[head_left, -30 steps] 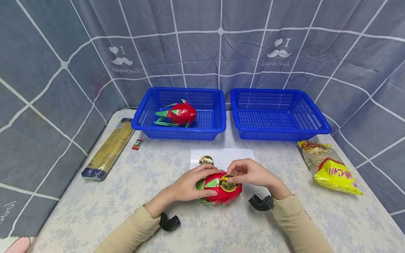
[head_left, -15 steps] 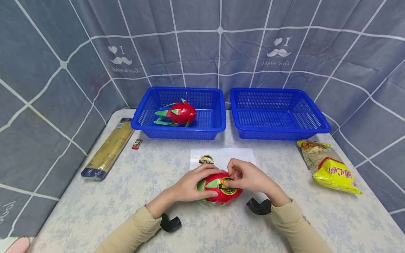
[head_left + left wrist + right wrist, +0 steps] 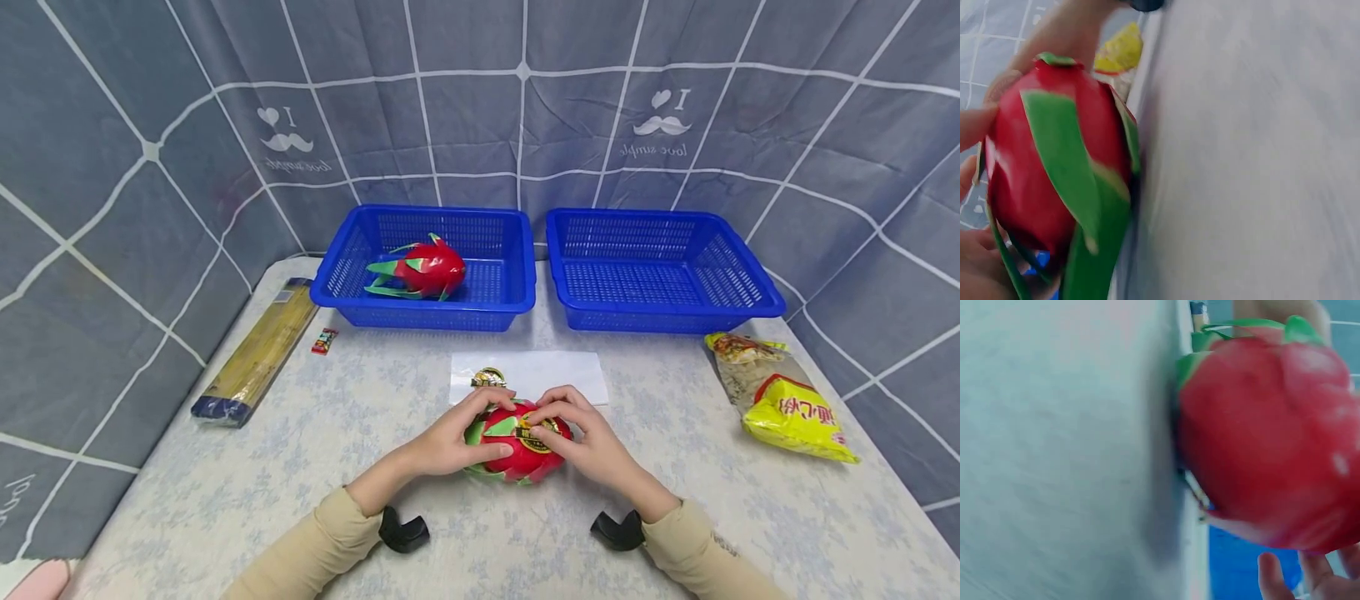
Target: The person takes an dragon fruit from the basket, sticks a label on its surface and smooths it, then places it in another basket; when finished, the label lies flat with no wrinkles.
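Observation:
A red dragon fruit [image 3: 519,465] with green leaf tips lies on the table between both hands. My left hand [image 3: 446,442] grips its leafy end, thumb on the near side and fingers over the far side. At the other end, my right hand [image 3: 600,442] holds the fruit, its thumb and index finger on a black and gold label [image 3: 534,443] on the skin. The label is partly covered by those fingers. In the left wrist view the dragon fruit [image 3: 1047,162] shows its long green leaves; the right wrist view shows its rounded red end.
Behind the hands lies a white sheet [image 3: 562,371] bearing another label [image 3: 489,377]. Two blue baskets stand farther back; the left basket [image 3: 423,316] holds a dragon fruit [image 3: 435,268], beside the right basket [image 3: 667,317]. Noodles [image 3: 258,354], a small packet [image 3: 324,342] and a yellow bag [image 3: 798,417] flank them.
My right hand has shifted from pinching the label's upper edge to spreading over the fruit's right end, fingers on the label. My left hand keeps its hold with its fingers slightly shifted.

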`<control>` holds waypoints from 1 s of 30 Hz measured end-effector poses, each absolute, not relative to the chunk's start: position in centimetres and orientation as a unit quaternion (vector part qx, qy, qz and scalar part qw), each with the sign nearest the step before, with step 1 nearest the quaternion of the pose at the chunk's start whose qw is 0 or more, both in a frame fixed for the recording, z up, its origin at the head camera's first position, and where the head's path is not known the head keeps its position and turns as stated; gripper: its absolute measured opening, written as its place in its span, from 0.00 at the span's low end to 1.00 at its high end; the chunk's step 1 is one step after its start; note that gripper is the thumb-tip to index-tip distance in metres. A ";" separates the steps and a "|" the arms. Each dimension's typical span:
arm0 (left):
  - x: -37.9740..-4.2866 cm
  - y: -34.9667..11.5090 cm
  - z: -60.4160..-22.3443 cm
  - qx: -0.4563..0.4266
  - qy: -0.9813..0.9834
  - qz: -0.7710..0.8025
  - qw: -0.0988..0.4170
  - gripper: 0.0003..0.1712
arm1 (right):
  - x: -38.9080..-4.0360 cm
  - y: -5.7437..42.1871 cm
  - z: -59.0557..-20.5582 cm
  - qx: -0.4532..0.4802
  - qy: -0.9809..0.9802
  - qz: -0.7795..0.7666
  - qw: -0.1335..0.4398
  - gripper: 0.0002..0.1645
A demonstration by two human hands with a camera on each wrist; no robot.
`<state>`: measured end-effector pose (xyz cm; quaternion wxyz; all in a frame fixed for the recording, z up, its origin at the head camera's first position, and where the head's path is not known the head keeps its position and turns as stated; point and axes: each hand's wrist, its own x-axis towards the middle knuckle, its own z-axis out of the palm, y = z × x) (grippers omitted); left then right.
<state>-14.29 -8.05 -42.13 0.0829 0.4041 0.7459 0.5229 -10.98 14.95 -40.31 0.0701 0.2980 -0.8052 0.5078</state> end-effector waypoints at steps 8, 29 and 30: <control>-14.2 -7.7 -42.6 0.364 0.690 0.612 0.129 0.18 | -10.0 14.4 -39.8 0.268 -0.805 0.527 0.049 0.21; -13.4 -6.1 -42.5 0.271 0.688 0.668 0.086 0.06 | -11.8 15.6 -43.5 0.273 -0.686 0.666 -0.108 0.12; -13.4 -6.1 -42.5 0.268 0.687 0.670 0.089 0.06 | -11.8 15.7 -43.6 0.275 -0.680 0.669 -0.121 0.12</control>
